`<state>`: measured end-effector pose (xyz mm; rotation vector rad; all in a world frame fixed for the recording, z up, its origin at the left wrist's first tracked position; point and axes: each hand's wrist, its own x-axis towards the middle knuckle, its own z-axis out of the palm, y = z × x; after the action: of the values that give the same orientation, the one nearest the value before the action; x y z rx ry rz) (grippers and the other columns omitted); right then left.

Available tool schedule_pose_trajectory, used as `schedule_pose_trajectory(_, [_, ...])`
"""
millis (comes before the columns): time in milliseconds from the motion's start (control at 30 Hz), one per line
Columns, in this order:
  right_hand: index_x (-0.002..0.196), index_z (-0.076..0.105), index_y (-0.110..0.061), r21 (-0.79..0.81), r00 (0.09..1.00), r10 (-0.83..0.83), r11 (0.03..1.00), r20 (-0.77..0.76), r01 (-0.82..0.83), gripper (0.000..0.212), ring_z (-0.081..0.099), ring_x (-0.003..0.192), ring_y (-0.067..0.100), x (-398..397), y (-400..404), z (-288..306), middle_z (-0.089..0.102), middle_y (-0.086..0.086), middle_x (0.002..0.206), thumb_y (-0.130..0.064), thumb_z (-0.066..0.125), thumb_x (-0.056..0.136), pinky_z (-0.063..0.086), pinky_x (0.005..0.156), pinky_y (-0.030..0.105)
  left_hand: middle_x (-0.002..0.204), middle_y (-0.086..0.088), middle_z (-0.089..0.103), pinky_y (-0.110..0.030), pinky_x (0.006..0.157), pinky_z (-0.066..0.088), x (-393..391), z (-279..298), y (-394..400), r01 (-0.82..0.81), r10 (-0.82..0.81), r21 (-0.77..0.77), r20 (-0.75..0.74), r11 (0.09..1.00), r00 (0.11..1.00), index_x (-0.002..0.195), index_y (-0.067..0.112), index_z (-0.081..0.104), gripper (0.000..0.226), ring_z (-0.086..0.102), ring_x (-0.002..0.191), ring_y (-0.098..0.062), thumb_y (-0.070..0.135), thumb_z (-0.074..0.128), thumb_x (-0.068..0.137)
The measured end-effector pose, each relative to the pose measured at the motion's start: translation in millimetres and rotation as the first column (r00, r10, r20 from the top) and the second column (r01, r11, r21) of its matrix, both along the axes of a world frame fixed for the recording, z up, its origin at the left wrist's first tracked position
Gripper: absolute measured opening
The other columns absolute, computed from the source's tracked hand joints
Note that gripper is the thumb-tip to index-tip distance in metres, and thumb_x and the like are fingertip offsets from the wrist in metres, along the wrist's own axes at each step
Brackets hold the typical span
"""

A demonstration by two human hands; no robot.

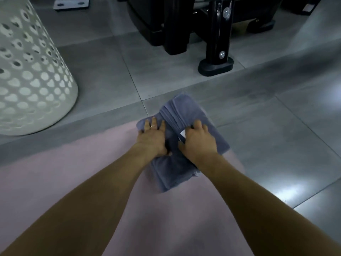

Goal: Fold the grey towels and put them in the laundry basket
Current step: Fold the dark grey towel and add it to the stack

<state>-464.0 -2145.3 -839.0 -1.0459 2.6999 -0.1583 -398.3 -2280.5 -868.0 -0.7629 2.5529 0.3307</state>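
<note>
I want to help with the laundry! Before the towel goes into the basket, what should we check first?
1. Grey towel folded into a neat bundle: ok.
2. Left hand on the towel: ok, fingers flat on top.
3. Right hand holding the towel: ok, fingers curled on a fold.
4. White label tucked in: not ok, it shows.
5. Laundry basket nearby: ok, standing at the left.
6. Room inside the basket: cannot tell, its opening is out of view.

Head camera looks steeply down, close over the tiled floor [276, 145].
</note>
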Motion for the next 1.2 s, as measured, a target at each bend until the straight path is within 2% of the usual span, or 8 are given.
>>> schedule_pose_trajectory(133, [0.097,0.068,-0.010,-0.242,0.993,-0.073,0.969,-0.093,0.049,0.030,0.046,0.109,0.037,-17.4,9.9,4.2,0.052,0.015,0.117,-0.037,0.057,0.088,0.040,0.091,0.043,0.160,-0.008,-0.019,-0.048,0.120,0.012,3.5,0.4,1.5,-0.007,0.007,0.009,-0.043,1.000,0.999,0.154,0.023,-0.010,0.124,-0.014,0.148,-0.032,0.055,0.076,0.071])
schedule_pose_trajectory(267, [0.116,0.066,-0.010,-0.302,0.999,-0.051,0.952,0.002,0.049,0.031,0.047,0.113,0.042,-32.8,43.5,-10.3,0.051,0.017,0.126,-0.022,0.058,0.089,0.047,0.094,0.049,0.160,-0.014,0.010,-0.046,0.117,0.022,3.7,-2.3,-1.2,-0.005,0.020,0.066,-0.235,0.998,0.972,0.155,0.023,0.007,0.112,0.010,0.147,-0.034,0.056,0.073,0.070])
schedule_pose_trajectory(367, [0.121,0.065,-0.005,-0.418,0.994,0.099,0.906,0.046,-0.071,0.041,0.055,0.115,0.041,-38.4,59.5,-22.0,0.059,0.018,0.128,-0.021,0.067,0.083,0.044,0.102,0.037,0.138,-0.006,0.051,-0.043,0.103,0.044,-7.8,3.6,4.5,-0.053,0.259,0.345,-0.587,0.937,0.767,0.148,0.026,0.025,0.085,0.053,0.122,-0.029,0.056,0.059,0.076])
schedule_pose_trajectory(500, [0.120,0.068,-0.009,-0.496,0.989,0.062,0.869,0.131,0.011,0.034,0.050,0.127,0.029,-39.2,68.4,-23.3,0.055,0.013,0.137,-0.021,0.067,0.088,0.028,0.107,0.022,0.126,0.003,0.055,-0.034,0.097,0.048,-43.3,17.1,28.3,-0.205,0.625,0.646,-0.530,0.735,0.572,0.146,0.029,0.026,0.074,0.055,0.115,-0.020,0.044,0.066,0.086])
schedule_pose_trajectory(633, [0.131,0.059,-0.014,-0.453,0.994,-0.041,0.888,0.098,0.081,0.043,0.034,0.138,0.036,-17.0,72.9,-40.7,0.033,0.016,0.153,-0.034,0.055,0.093,0.028,0.115,0.038,0.132,-0.011,0.049,-0.018,0.090,0.034,-66.3,22.0,33.2,-0.199,0.493,0.477,-0.637,0.856,0.593,0.139,0.021,0.042,0.055,0.050,0.118,-0.023,0.010,0.060,0.089])
schedule_pose_trajectory(867, [0.150,0.032,-0.013,-0.282,0.963,0.184,0.930,-0.195,-0.235,0.058,0.009,0.149,0.026,9.5,93.2,-67.1,0.017,0.008,0.160,-0.043,0.026,0.101,0.007,0.121,0.039,0.125,-0.017,0.050,-0.035,0.086,0.047,-55.0,6.7,26.3,-0.343,0.499,0.363,-0.617,0.866,0.608,0.130,0.013,0.045,0.046,0.055,0.108,-0.032,0.006,0.058,0.086])
schedule_pose_trajectory(1033, [0.150,0.031,-0.012,-0.284,0.953,0.237,0.916,-0.186,-0.283,0.056,0.011,0.149,0.025,-2.6,103.4,-68.1,0.019,0.007,0.160,-0.041,0.025,0.101,0.017,0.119,0.045,0.158,-0.021,0.007,-0.045,0.116,0.025,-41.6,14.3,34.8,-0.126,0.003,-0.119,-0.715,0.985,0.699,0.153,0.013,0.014,0.082,0.013,0.145,-0.038,0.006,0.061,0.086])
schedule_pose_trajectory(1200, [0.144,0.041,-0.010,-0.408,0.963,0.178,0.879,-0.201,-0.247,0.050,0.019,0.147,0.023,-1.0,100.2,-65.8,0.027,0.007,0.157,-0.033,0.029,0.102,0.020,0.118,0.043,0.161,-0.014,-0.008,-0.051,0.119,-0.003,-39.2,-1.8,30.5,0.261,-0.423,-0.409,-0.378,0.874,0.823,0.155,0.017,0.004,0.070,-0.007,0.148,-0.034,0.021,0.042,0.096])
